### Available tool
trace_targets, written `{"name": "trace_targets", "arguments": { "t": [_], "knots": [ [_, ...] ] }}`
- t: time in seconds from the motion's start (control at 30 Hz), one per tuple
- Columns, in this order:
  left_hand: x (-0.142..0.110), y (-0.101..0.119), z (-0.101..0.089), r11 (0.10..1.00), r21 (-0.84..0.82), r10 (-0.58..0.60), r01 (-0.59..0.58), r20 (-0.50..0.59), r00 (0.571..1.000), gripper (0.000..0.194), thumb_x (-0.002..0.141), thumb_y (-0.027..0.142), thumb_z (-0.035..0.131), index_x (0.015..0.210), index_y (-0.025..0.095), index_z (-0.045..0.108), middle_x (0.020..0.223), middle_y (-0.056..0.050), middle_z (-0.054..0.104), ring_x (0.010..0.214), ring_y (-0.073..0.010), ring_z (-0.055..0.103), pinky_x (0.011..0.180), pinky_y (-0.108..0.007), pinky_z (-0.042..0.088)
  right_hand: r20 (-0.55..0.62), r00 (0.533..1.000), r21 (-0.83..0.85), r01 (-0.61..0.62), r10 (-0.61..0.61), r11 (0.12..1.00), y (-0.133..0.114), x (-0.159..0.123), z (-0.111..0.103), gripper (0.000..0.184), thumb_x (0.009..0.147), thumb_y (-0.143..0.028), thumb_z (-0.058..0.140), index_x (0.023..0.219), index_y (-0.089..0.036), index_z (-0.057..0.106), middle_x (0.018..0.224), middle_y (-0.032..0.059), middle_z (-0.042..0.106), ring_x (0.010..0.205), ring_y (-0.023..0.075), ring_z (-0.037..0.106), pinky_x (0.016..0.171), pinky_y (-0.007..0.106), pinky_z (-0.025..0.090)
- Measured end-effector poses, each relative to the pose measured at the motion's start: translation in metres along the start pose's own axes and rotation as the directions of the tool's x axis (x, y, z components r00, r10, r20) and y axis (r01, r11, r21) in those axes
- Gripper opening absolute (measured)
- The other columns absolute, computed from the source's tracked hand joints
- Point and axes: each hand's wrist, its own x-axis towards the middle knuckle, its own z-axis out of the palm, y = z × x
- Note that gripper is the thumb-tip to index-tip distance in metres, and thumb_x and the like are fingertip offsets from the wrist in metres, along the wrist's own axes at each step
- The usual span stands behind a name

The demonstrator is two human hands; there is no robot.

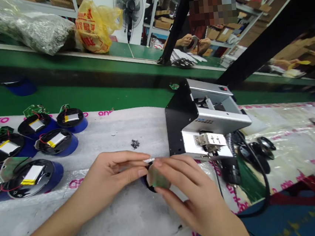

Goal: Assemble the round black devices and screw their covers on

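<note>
My right hand pinches a greenish circuit board between thumb and fingers, tilted over a dark round housing. Most of that housing is hidden under my hands. My left hand is closed at the housing's left side, thumb and forefinger against its rim. A small heap of black screws lies on the white foam sheet just beyond my hands. To the left stand several blue round housings, each with a silver battery on its black face; green boards hang on wires from some.
A grey and black screw-feeding machine stands right of my hands. Beside it lies an electric screwdriver with a black cable, near black round parts. Across the bench, a person's hands hold a roll of tape. Bags rest on the ledge.
</note>
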Motion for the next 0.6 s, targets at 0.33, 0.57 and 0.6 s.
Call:
{"name": "trace_targets", "arguments": {
  "t": [0.33, 0.57, 0.6],
  "knots": [
    [0.008, -0.026, 0.031, 0.897, 0.424, 0.107, -0.125, 0.065, 0.992, 0.07, 0.07, 0.031, 0.086, 0.134, 0.026, 0.058, 0.128, -0.008, 0.063, 0.122, -0.0323, 0.052, 0.104, -0.046, 0.044, 0.003, 0.955, 0.313, -0.283, 0.297, 0.907, 0.005, -0.022, 0.008, 0.045, 0.097, -0.023, 0.05, 0.141, -0.033, 0.046, 0.131, 0.005, 0.051, 0.124, 0.0172, 0.051, 0.104, 0.026, 0.046],
    [0.005, -0.024, 0.03, 0.976, 0.198, -0.108, 0.096, 0.049, 0.993, 0.053, 0.073, 0.018, 0.078, 0.121, 0.033, 0.062, 0.131, -0.001, 0.058, 0.097, -0.0229, 0.067, 0.075, -0.031, 0.056, -0.062, 0.879, 0.54, -0.369, 0.472, 0.757, 0.007, -0.032, 0.027, 0.039, 0.093, -0.023, 0.059, 0.129, -0.035, 0.053, 0.124, 0.0027, 0.06, 0.118, 0.0156, 0.059, 0.104, 0.027, 0.049],
    [0.004, -0.024, 0.03, 0.978, 0.126, -0.173, 0.165, 0.056, 0.983, 0.054, 0.073, 0.017, 0.078, 0.121, 0.032, 0.06, 0.125, -0.002, 0.061, 0.087, -0.0207, 0.068, 0.067, -0.029, 0.057, -0.069, 0.874, 0.557, -0.366, 0.481, 0.745, 0.006, -0.034, 0.029, 0.039, 0.093, -0.023, 0.06, 0.129, -0.035, 0.053, 0.124, 0.0027, 0.061, 0.117, 0.0155, 0.06, 0.103, 0.027, 0.05]
  ]
}}
